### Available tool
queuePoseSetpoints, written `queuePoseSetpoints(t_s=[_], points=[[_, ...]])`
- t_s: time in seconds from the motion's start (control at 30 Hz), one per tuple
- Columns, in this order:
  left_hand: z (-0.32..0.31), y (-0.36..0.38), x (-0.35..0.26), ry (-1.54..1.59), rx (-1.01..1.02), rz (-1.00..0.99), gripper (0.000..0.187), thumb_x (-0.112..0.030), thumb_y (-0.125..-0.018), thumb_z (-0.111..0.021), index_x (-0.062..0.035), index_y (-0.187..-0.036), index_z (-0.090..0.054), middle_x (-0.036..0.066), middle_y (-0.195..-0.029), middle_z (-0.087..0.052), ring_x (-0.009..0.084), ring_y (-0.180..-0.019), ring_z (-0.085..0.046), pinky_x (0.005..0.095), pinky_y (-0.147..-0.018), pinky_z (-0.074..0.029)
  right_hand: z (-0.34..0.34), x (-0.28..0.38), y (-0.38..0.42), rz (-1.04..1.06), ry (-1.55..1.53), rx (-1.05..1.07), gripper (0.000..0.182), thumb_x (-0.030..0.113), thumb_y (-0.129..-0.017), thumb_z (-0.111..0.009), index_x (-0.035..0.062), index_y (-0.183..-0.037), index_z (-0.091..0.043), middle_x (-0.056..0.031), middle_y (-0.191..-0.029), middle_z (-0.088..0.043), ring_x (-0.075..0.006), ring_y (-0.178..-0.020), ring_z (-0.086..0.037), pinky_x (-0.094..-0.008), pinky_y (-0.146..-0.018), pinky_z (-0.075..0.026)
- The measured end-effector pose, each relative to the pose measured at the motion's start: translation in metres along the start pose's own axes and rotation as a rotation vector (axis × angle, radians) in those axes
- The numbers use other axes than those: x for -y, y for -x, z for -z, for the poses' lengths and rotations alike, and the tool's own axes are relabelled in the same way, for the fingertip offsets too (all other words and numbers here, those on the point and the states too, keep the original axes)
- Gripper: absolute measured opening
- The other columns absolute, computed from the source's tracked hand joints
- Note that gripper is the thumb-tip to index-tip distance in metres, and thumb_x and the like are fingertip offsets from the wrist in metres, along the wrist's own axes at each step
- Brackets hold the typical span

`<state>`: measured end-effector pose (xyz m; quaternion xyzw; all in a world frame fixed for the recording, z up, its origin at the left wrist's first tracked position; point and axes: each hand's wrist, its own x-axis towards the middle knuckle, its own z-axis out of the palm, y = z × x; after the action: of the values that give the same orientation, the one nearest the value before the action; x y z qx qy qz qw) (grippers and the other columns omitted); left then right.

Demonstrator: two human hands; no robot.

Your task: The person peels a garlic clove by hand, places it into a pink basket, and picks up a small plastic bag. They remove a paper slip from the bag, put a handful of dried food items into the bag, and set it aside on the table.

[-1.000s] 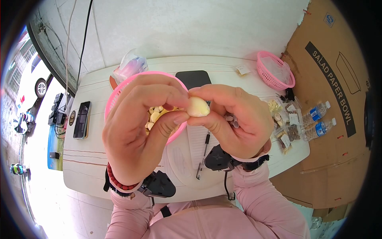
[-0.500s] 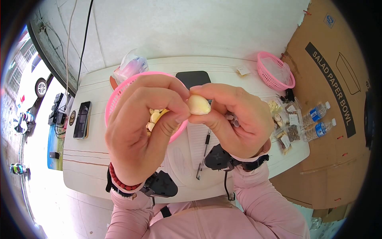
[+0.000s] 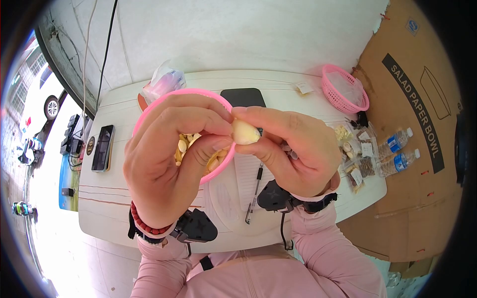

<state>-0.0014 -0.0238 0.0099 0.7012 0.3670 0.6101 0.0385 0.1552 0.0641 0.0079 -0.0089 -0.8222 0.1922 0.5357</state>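
Pinches a bare, apparently peeled garlic clove [image 3: 245, 132] in the right hand [image 3: 305, 144].
Grasps its near edge with the left hand [image 3: 166, 149] too, perhaps by loose skin; shows smooth, cream, teardrop-shaped flesh. Beneath the left hand, holds more pale cloves [image 3: 183, 145] in a glossy pink plastic basket [image 3: 218, 173].

The basket [image 3: 195, 91] is pink plastic with a smooth rim; the carton [image 3: 397, 198] is matt brown cardboard; the bottles [image 3: 400, 151] are clear, shiny plastic; the sleeves [image 3: 318, 233] are soft-looking pink cloth.
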Motion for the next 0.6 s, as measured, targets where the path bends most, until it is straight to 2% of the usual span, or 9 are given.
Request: queuePoseSetpoints(t_s=[0.27,0.33,0.37,0.43,0.6], points=[[0.0021,-0.0032,0.0010,-0.087,0.029,-0.035,0.016,0.010,-0.077,-0.060,0.0009,-0.089,-0.053,0.012,-0.094,-0.055,0.0182,-0.085,-0.052,0.0273,-0.077,-0.042,0.0026,-0.0028,-0.0012,0.046,0.016,0.061,0.030,0.004,-0.074,-0.070,0.0008,-0.103,-0.061,-0.0048,-0.070,-0.062,-0.0190,-0.050,-0.053,-0.0265,-0.044,-0.040],[0.0031,-0.0059,-0.0017,-0.247,0.074,-0.081,0.014,0.008,-0.078,-0.059,0.0000,-0.087,-0.052,0.012,-0.091,-0.054,0.0198,-0.082,-0.051,0.0281,-0.075,-0.041,0.0053,-0.0035,-0.0011,0.065,0.026,0.126,0.031,0.005,-0.079,-0.067,-0.0015,-0.109,-0.061,-0.0081,-0.081,-0.066,-0.0162,-0.054,-0.055,-0.0235,-0.050,-0.042],[0.0036,-0.0059,-0.0011,-0.248,0.073,-0.080,0.014,0.008,-0.078,-0.059,0.0000,-0.087,-0.052,0.012,-0.091,-0.054,0.0198,-0.082,-0.051,0.0281,-0.075,-0.041,0.0068,-0.0028,-0.0013,0.064,0.025,0.126,0.031,0.005,-0.079,-0.067,-0.0015,-0.109,-0.061,-0.0081,-0.081,-0.066,-0.0162,-0.054,-0.055,-0.0235,-0.050,-0.042],[0.0052,-0.0054,0.0008,-0.300,0.110,-0.103,0.015,0.008,-0.079,-0.057,-0.0003,-0.089,-0.050,0.012,-0.090,-0.053,0.0216,-0.081,-0.051,0.0289,-0.074,-0.041,0.0093,-0.0009,-0.0022,0.033,0.090,0.205,0.031,0.005,-0.079,-0.068,-0.0014,-0.108,-0.061,-0.0067,-0.074,-0.064,-0.0177,-0.051,-0.053,-0.0249,-0.048,-0.040],[0.0058,-0.0035,0.0069,-0.301,0.148,-0.128,0.013,0.005,-0.081,-0.055,0.0002,-0.092,-0.049,0.013,-0.088,-0.052,0.0231,-0.081,-0.051,0.0309,-0.074,-0.042,0.0053,-0.0044,-0.0001,0.082,0.083,0.155,0.031,0.006,-0.078,-0.069,-0.0007,-0.107,-0.062,-0.0055,-0.069,-0.060,-0.0184,-0.050,-0.051,-0.0261,-0.047,-0.039]])
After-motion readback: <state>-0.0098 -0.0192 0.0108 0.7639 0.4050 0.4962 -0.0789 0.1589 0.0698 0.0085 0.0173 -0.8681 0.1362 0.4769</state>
